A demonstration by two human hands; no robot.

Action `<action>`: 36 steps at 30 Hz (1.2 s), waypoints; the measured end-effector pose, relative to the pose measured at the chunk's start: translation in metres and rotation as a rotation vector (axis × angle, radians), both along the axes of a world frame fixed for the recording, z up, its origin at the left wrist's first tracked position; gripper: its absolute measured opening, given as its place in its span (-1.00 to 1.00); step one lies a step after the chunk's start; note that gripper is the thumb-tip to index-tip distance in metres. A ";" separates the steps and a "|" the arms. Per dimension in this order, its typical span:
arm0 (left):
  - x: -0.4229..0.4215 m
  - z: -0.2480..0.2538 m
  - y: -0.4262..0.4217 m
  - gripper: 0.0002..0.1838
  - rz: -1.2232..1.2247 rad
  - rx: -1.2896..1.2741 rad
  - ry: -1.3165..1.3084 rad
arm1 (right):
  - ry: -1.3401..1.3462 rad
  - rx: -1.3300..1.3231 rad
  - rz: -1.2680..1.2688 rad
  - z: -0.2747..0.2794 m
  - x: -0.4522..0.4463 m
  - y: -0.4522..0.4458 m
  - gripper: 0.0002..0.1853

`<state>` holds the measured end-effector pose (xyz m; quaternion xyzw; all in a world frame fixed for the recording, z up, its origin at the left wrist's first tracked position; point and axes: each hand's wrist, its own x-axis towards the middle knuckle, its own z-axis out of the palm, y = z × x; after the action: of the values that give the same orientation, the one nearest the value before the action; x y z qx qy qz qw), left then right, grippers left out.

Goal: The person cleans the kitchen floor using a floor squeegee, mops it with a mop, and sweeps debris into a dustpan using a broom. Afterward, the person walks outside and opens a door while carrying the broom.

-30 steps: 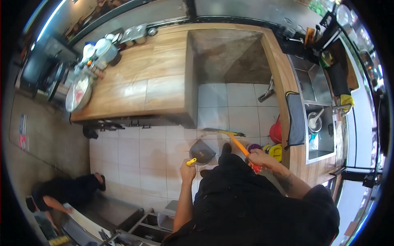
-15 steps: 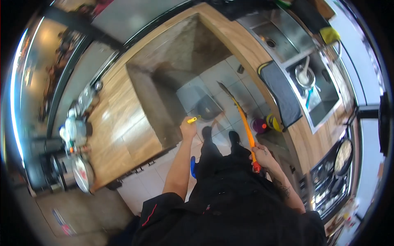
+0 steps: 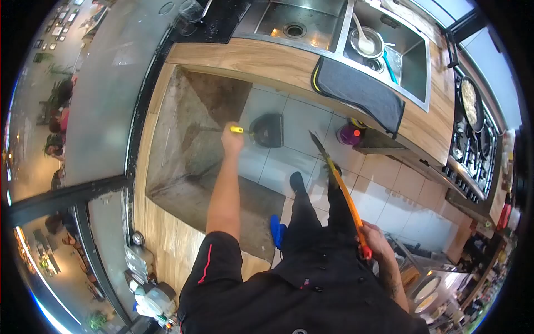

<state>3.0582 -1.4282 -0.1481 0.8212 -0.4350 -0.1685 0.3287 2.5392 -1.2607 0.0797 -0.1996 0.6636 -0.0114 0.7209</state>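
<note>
My left hand [image 3: 232, 139] is wrapped round the yellow handle end [image 3: 237, 129] of a dark dustpan [image 3: 267, 131], whose pan is low over the white floor tiles; whether it touches them I cannot tell. On the other side, my right hand [image 3: 374, 239] grips the orange handle [image 3: 350, 203] of a broom near its red end. The broom's dark, narrow head [image 3: 319, 146] points away from me, right of the dustpan. A purple container [image 3: 349, 134] stands on the floor beyond the broom.
Above the floor recess runs a wooden counter [image 3: 267, 55] with a grey cloth [image 3: 359, 89] over its edge. A metal sink [image 3: 414, 69] holds a pot [image 3: 367, 43]. At right is a stove [image 3: 473, 158] with a pan [image 3: 470, 103]. A blue object [image 3: 276, 231] lies beside my legs.
The view has swung right towards the sink and stove. My hands, still holding dustpan and broom, have come round with my body into the recess between the counters. The other person has left view.
</note>
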 end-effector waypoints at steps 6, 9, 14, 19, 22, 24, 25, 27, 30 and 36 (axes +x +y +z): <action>0.097 -0.073 -0.131 -0.68 -0.174 0.070 -0.072 | 0.080 0.106 -0.214 0.013 0.019 0.007 -0.43; 0.135 -0.094 -0.182 -0.59 -0.096 0.247 -0.185 | 0.097 0.145 -0.294 0.009 0.024 0.005 -0.43; 0.166 -0.081 -0.238 -0.50 -0.352 0.465 -0.410 | 0.093 0.204 -0.463 -0.003 0.024 0.019 -0.47; 0.208 -0.105 -0.246 -0.48 -0.312 0.345 -0.310 | 0.101 0.210 -0.506 -0.002 0.024 0.021 -0.43; 0.224 -0.116 -0.251 -0.47 -0.257 0.224 -0.144 | 0.099 0.171 -0.596 0.007 0.020 0.022 -0.41; 0.227 -0.119 -0.248 -0.46 -0.201 0.125 -0.013 | 0.031 0.206 -0.718 0.008 0.013 0.027 -0.40; 0.225 -0.123 -0.244 -0.45 -0.180 0.071 0.073 | 0.044 0.189 -0.762 0.009 0.009 0.028 -0.40; 0.208 -0.145 -0.227 -0.45 -0.193 -0.016 0.322 | -0.029 0.162 -0.890 0.013 -0.004 0.042 -0.43; 0.129 -0.185 -0.161 -0.47 -0.432 0.192 0.190 | -0.056 0.176 -1.126 0.001 -0.027 0.079 -0.63; -0.134 -0.238 0.037 -0.53 -1.078 1.262 0.446 | -0.023 0.130 -1.487 -0.012 -0.086 0.132 -0.66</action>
<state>2.9241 -1.3916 -0.3858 0.4790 -0.5158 -0.6697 -0.2368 2.4536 -1.1288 0.0674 0.3452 0.6153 -0.4587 0.5402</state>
